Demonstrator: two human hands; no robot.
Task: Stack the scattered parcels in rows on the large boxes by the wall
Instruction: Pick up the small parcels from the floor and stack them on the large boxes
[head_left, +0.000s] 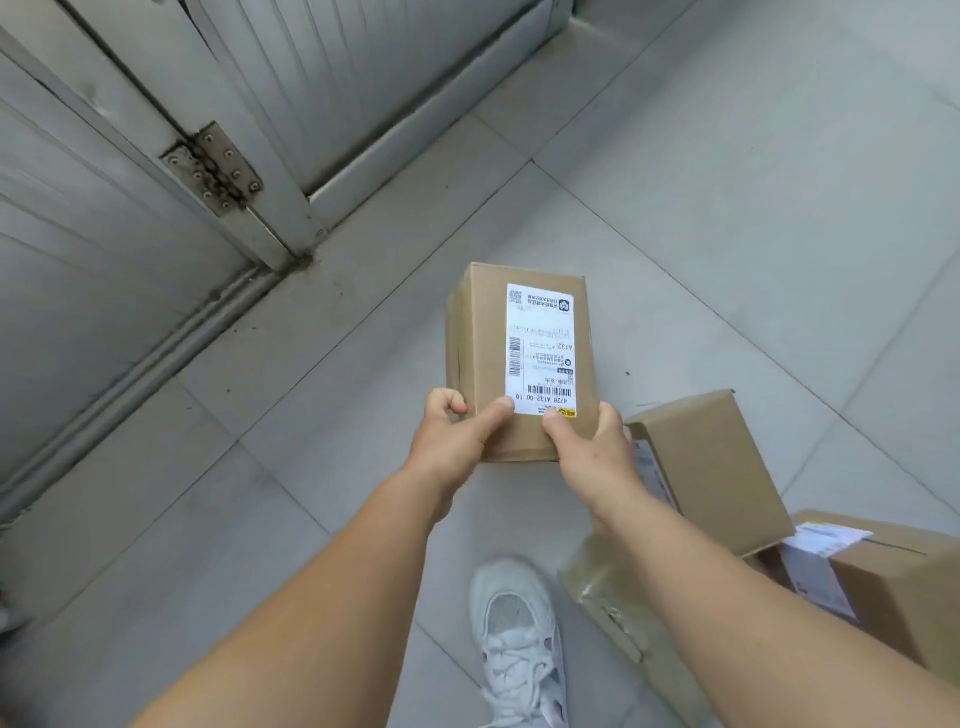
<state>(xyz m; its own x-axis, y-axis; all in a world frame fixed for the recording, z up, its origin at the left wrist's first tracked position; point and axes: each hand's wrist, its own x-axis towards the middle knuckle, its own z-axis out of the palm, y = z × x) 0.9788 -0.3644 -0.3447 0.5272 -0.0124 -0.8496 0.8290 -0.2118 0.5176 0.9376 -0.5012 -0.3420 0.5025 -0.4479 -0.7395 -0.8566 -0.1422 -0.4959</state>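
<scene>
I hold a small brown cardboard parcel with a white shipping label up in front of me, above the tiled floor. My left hand grips its near left corner, thumb on top beside the label. My right hand grips the near right corner, thumb pressed on the label's lower edge. Three more cardboard parcels lie on the floor at lower right: one just right of my right hand, a taped one partly hidden under my right forearm, and a labelled one at the frame's edge.
A grey metal door with a hinge and a ribbed wall panel fill the upper left. Grey floor tiles stretch to the right. My white shoe stands on the floor below the held parcel.
</scene>
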